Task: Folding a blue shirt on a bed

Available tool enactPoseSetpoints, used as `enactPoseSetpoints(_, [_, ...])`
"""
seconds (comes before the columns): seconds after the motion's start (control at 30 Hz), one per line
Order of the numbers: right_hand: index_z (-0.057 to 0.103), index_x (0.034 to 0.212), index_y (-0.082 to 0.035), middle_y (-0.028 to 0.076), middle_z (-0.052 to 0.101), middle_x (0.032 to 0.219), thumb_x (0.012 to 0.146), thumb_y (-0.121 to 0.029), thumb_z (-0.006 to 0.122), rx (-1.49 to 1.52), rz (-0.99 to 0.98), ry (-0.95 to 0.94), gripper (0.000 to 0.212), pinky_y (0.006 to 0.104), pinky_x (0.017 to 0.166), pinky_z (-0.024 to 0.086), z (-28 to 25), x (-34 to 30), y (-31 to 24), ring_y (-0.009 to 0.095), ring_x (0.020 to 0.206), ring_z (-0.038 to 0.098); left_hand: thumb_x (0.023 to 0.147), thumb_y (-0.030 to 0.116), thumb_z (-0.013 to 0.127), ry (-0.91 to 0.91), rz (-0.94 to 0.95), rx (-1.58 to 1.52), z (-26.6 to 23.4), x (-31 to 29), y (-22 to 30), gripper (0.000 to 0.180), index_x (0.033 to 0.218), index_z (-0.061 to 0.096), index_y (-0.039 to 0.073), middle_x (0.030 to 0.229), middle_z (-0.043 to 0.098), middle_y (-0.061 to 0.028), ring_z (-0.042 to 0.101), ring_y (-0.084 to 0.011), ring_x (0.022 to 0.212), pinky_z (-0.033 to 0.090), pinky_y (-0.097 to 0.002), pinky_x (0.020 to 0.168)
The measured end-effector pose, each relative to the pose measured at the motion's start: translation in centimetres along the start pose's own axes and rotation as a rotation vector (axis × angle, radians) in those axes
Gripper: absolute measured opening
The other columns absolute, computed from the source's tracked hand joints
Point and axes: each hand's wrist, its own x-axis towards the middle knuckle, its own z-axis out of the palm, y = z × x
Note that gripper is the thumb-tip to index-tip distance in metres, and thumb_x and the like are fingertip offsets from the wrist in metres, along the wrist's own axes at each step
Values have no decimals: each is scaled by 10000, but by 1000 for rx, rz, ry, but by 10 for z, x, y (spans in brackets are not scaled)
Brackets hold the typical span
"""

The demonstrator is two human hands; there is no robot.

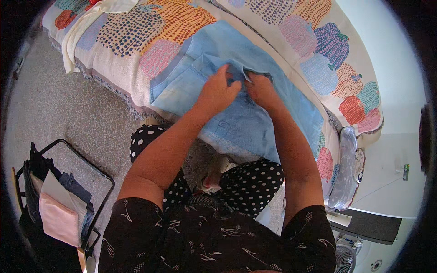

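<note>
A light blue denim garment [236, 129] lies spread over the front of a patterned couch cover, with creases around its middle. My left hand [220, 92] rests at the garment's upper middle, thumb and forefinger apart, its other fingers partly hidden. Close by on the right, my right hand [263, 91] has its fingers closed on a raised edge of the denim, beside a dark fold. Its fingertips are partly covered by the cloth.
The couch cover [132, 34] has colourful dotted shapes and a fringe. Cream cloth [73, 48] hangs over its left end. At lower left, a black-framed rack [68, 143] holds folded clothes, a pink one [58, 218] on top. A fan [344, 259] stands at lower right.
</note>
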Motion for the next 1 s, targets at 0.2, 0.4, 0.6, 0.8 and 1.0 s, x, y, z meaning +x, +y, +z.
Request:
enactPoseSetpoints(0.2, [565, 964, 35, 154, 608, 923, 777, -128, 504, 370, 392, 128, 256, 372, 717, 463, -23, 7, 30, 287, 802, 591, 757, 397, 632, -121, 67, 1110, -33, -13, -8, 702, 1322, 377, 67, 1428, 267, -128, 190, -339, 1331, 161, -616, 1010])
enactPoseSetpoints(0.4, [561, 847, 7, 125, 554, 800, 756, -170, 554, 1347, 438, 180, 199, 378, 747, 417, -32, 30, 51, 246, 784, 545, 750, 412, 636, -176, 136, 1151, -51, -25, -32, 701, 1320, 390, 85, 1466, 182, -82, 114, -337, 1356, 146, -664, 989])
enactPoseSetpoints(0.6, [559, 904, -5, 97, 569, 892, 729, -115, 548, 417, -261, 189, 207, 349, 726, 493, -27, 43, 149, 225, 791, 578, 720, 363, 662, -102, 138, 1183, -37, -29, -12, 613, 1210, 487, 39, 1418, 260, -108, 165, -331, 1341, 229, -656, 960])
enactPoseSetpoints(0.8, [559, 1022, 13, 113, 587, 972, 754, -250, 646, 1403, 457, -108, 385, 426, 821, 449, -55, 15, 42, 267, 890, 567, 710, 241, 649, -143, 215, 1260, -40, -27, -28, 455, 1098, 548, 27, 1267, 430, -150, 347, -316, 1250, 300, -617, 934])
enactPoseSetpoints(1.0, [440, 1269, 24, 166, 529, 1178, 769, -398, 630, 1031, 523, -296, 681, 409, 856, 436, -25, 33, 44, 265, 991, 542, 751, 192, 597, -174, 182, 1198, -37, -27, -26, 401, 1118, 547, 40, 1242, 441, -189, 371, -323, 1237, 297, -615, 938])
